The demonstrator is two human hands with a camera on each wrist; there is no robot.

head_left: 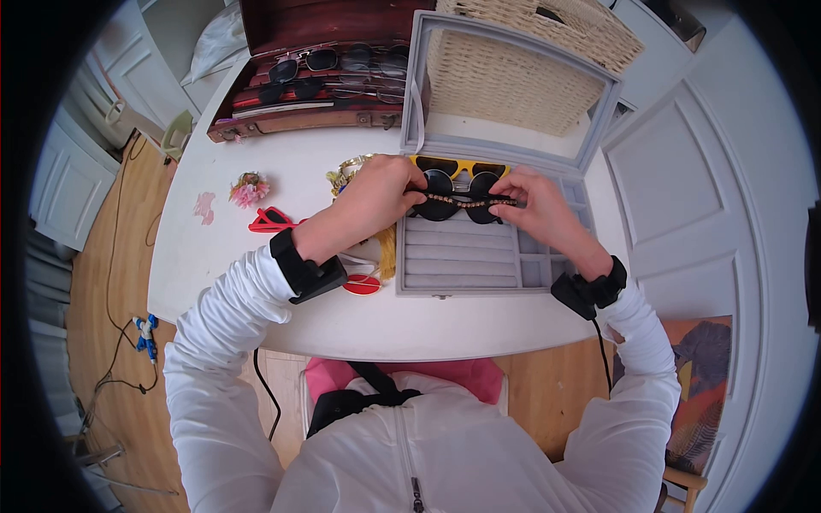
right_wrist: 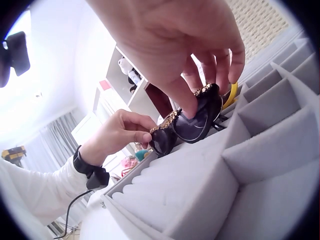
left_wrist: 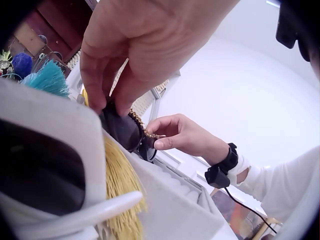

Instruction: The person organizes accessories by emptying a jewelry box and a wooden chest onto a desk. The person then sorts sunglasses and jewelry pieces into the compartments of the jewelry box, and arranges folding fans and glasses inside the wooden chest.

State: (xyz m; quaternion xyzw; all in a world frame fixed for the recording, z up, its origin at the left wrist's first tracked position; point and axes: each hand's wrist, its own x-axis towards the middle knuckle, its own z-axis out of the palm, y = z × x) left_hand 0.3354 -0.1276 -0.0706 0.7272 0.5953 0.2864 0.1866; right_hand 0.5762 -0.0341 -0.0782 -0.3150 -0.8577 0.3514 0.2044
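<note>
My left hand (head_left: 376, 195) and right hand (head_left: 547, 212) pinch a pair of black sunglasses (head_left: 438, 209) by its two ends. Gold beading runs along the top of its frame, which shows closely in the right wrist view on the sunglasses (right_wrist: 192, 124). They are held over the grey jewelry box (head_left: 462, 258), low above its padded rolls. Just behind them in the box lie yellow-framed sunglasses (head_left: 470, 168) and a pair with round dark lenses (head_left: 438, 181). The box's lid (head_left: 608, 120), with a clear window, stands raised at the back.
At the back left an open dark red case (head_left: 316, 17) holds several pairs of glasses. Red sunglasses (head_left: 270, 221), a pink flower ornament (head_left: 248, 190), red-lensed glasses (head_left: 363, 285) and a yellow tassel (left_wrist: 120, 185) lie left of the box. Behind the lid is a wicker basket (head_left: 590, 34).
</note>
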